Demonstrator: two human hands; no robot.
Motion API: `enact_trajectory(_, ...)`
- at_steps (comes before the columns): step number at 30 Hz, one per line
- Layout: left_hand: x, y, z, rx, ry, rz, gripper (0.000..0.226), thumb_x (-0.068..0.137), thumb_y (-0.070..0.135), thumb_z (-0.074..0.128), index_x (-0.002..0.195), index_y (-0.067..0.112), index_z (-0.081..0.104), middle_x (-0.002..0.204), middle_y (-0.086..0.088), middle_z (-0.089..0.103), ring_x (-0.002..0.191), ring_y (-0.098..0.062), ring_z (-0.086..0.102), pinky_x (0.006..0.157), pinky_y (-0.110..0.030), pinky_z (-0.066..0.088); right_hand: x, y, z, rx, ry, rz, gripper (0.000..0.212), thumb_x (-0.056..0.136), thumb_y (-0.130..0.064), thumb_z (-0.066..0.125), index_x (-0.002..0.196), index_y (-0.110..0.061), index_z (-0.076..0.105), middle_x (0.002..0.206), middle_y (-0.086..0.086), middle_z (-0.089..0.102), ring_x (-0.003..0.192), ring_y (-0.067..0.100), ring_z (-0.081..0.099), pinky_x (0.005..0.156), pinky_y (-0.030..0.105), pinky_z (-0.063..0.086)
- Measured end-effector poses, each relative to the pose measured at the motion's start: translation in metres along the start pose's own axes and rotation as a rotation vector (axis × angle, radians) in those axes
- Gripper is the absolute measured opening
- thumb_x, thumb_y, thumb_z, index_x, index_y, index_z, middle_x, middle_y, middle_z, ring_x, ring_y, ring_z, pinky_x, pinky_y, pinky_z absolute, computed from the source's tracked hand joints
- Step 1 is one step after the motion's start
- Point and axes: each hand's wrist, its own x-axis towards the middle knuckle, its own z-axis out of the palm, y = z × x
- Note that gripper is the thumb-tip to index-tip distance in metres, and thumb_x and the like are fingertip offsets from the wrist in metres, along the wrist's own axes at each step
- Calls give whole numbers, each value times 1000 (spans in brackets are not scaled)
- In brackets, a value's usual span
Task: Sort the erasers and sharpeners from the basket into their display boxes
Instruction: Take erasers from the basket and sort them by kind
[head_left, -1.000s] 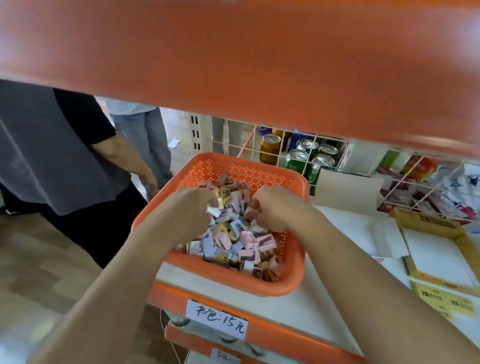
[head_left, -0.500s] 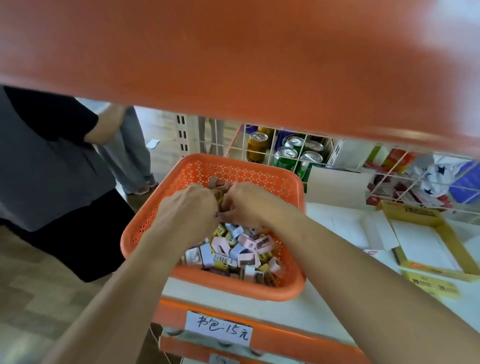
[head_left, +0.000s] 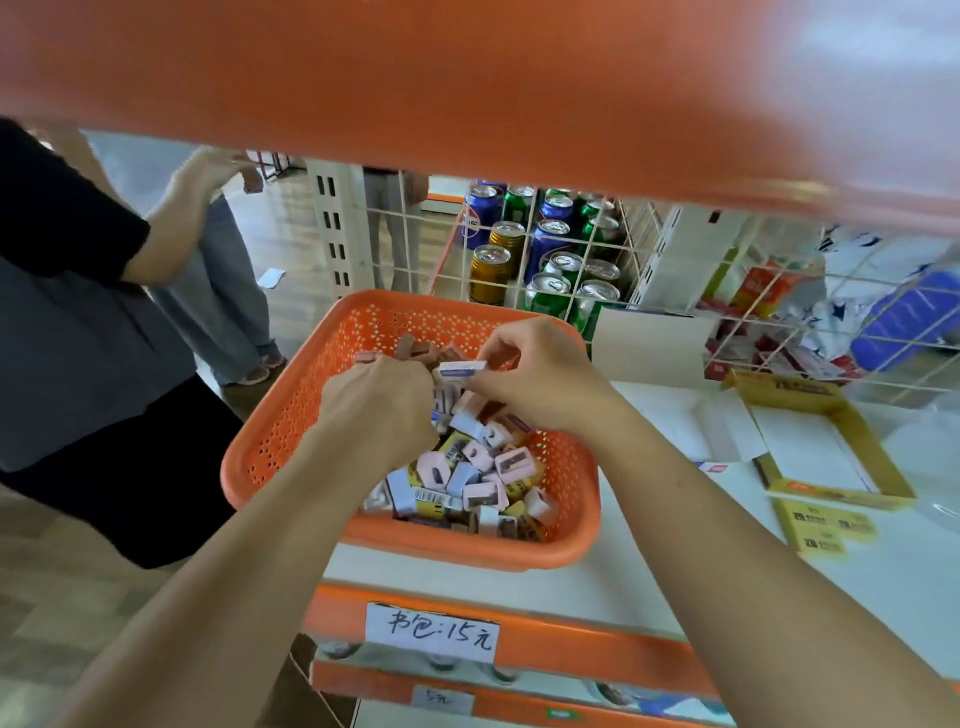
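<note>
Head view: an orange upper shelf board (head_left: 467, 78), blurred, blocks the whole top of the frame. Beneath it the orange basket (head_left: 283, 421) stands at the left front corner of the white shelf (head_left: 597, 587), its left wall out past the shelf's left edge. It holds a mixed heap of pink sharpeners (head_left: 514, 462) and paper-sleeved erasers (head_left: 402, 491). Several sleeves show barcodes, but the print is too small to read.

Both hands are over the far half of the heap. The right hand (head_left: 545, 384) pinches one white-and-blue eraser (head_left: 462, 368) between thumb and fingertips, just above the heap. The left hand (head_left: 379, 410) is knuckles-up with its fingers curled down into the heap; whether they clamp anything cannot be told.

A wire grid (head_left: 524, 249) runs along the shelf's back edge. Behind it stand drink cans (head_left: 550, 244) in blue, green and gold, brands not legible. A white carton (head_left: 654, 338) stands at the grid just right of the basket. The yellow display box (head_left: 836, 493) lies open toward the right end of the shelf, apart from the basket, white inside; its printed front flap cannot be read.

On the shelf's orange front edge a handwritten price label (head_left: 431, 631) reads "书包:15元". A second label (head_left: 441, 696) on the edge below reads "5元". Off the left end a bystander (head_left: 78, 338) in grey and black stands close to the basket, and a second person (head_left: 228, 291) in jeans stands farther back.
</note>
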Motion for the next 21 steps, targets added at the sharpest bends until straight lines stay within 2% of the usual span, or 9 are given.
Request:
enact_trajectory(4, 1, 3, -2, 29, -38, 95, 10, 87, 26, 58, 80, 22, 50, 96, 1, 60, 88, -20, 62, 72, -31, 52, -24, 4, -16, 165, 134, 66, 14, 77, -29, 75, 83, -21, 65, 83, -9, 67, 76, 6, 62, 66, 22, 50)
enact_trajectory(6, 3, 3, -2, 30, -35, 109, 7, 85, 25, 58, 81, 21, 54, 96, 1, 60, 86, -20, 62, 76, -33, 54, -33, 8, -19, 249, 188, 100, 15, 76, -27, 77, 81, -22, 65, 82, -7, 69, 75, 8, 65, 64, 24, 54)
enact_trajectory(9, 7, 4, -3, -16, -30, 77, 7, 84, 17, 56, 87, 19, 63, 94, 1, 60, 78, -19, 62, 72, -35, 57, -46, 15, -21, 367, 242, 144, 15, 77, -21, 77, 77, -22, 62, 74, -3, 71, 63, 8, 63, 58, 27, 52)
enact_trajectory(11, 5, 6, -10, -144, 24, 78, 12, 85, 12, 57, 85, 22, 64, 89, 2, 62, 69, -15, 59, 61, -29, 54, -56, 20, -25, 464, 280, 163, 15, 78, -17, 76, 77, -21, 62, 72, -1, 72, 60, 10, 65, 55, 29, 50)
enact_trajectory(14, -12, 19, -28, -389, 208, 249, 13, 87, 14, 57, 89, 26, 62, 73, 10, 59, 56, -2, 50, 48, -16, 37, -75, 30, -35, 630, 339, 189, 13, 80, -9, 74, 79, -16, 63, 71, 6, 73, 63, 21, 68, 48, 28, 48)
enact_trajectory(17, -38, 48, -37, -687, 257, 403, 22, 86, 9, 56, 94, 27, 67, 52, 18, 53, 48, 3, 47, 48, -8, 35, -97, 48, -43, 710, 426, 245, 11, 83, -3, 68, 82, -14, 66, 65, 3, 69, 57, 15, 62, 46, 24, 42)
enact_trajectory(19, -52, 72, -34, -814, 290, 478, 26, 84, 4, 58, 92, 23, 73, 49, 24, 50, 51, 11, 47, 52, -4, 34, -112, 63, -49, 740, 454, 276, 11, 87, -3, 63, 85, -12, 68, 64, 1, 66, 56, 15, 60, 46, 24, 42)
enact_trajectory(21, -65, 99, -25, -895, 283, 521, 25, 82, 4, 61, 88, 23, 75, 60, 23, 53, 56, 12, 49, 54, -2, 33, -127, 78, -55, 761, 435, 334, 11, 93, -7, 57, 91, -12, 66, 68, 5, 63, 56, 17, 62, 47, 26, 44)
